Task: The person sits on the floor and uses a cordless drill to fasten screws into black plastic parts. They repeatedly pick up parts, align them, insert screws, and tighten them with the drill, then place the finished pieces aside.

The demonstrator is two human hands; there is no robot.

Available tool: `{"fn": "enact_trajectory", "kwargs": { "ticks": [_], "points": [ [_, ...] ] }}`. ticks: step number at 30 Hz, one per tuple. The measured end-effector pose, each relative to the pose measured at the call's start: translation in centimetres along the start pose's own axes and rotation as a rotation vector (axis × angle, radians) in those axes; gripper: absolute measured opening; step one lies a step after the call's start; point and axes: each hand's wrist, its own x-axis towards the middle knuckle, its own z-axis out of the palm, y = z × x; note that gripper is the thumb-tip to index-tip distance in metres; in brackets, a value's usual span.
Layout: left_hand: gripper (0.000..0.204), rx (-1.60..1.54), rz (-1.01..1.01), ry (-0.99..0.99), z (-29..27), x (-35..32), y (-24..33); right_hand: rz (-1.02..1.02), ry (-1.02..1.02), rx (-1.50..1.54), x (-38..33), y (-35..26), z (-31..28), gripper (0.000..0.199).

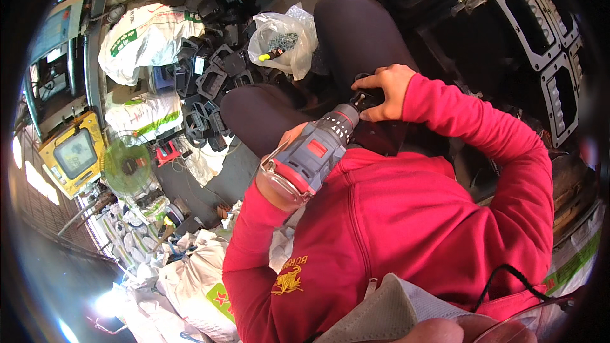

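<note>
A grey and red cordless drill (318, 149) lies across my lap, its chuck pointing up and to the right. My left hand (292, 134) is wrapped around it from beneath, with most of the fingers hidden by the drill body. Just past the chuck, my right hand (392, 92) pinches a small black part (373, 98) between thumb and fingers. The drill's tip meets or nearly meets this part; the exact contact is too small to tell.
Beyond my knees sits a clear plastic bag (283, 44) with small metal pieces and a yellow-tipped tool. Black plastic housings (213, 79) lie piled at the left, near white sacks (152, 35) and a green fan (127, 164). Black frames (530, 22) stand at the right.
</note>
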Motion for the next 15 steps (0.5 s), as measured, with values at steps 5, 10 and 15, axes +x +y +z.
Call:
{"fn": "enact_trajectory", "kwargs": {
  "ticks": [5, 10, 15],
  "points": [
    [0.066, 0.325, 0.065, -0.194, -1.1, 1.3, -2.7, 0.022, -0.061, -0.024, 0.3, 0.1, -0.1, 0.057],
    [0.077, 0.163, 0.205, -0.091, -2.3, 0.8, -1.8, -0.022, -0.059, -0.030, 0.4, -0.2, -0.8, 0.058],
    [0.053, -0.056, 0.127, 0.024, -3.3, -0.7, -0.6, -0.055, -0.036, 0.000, -0.7, -0.9, -1.3, 0.058]
  ]
}}
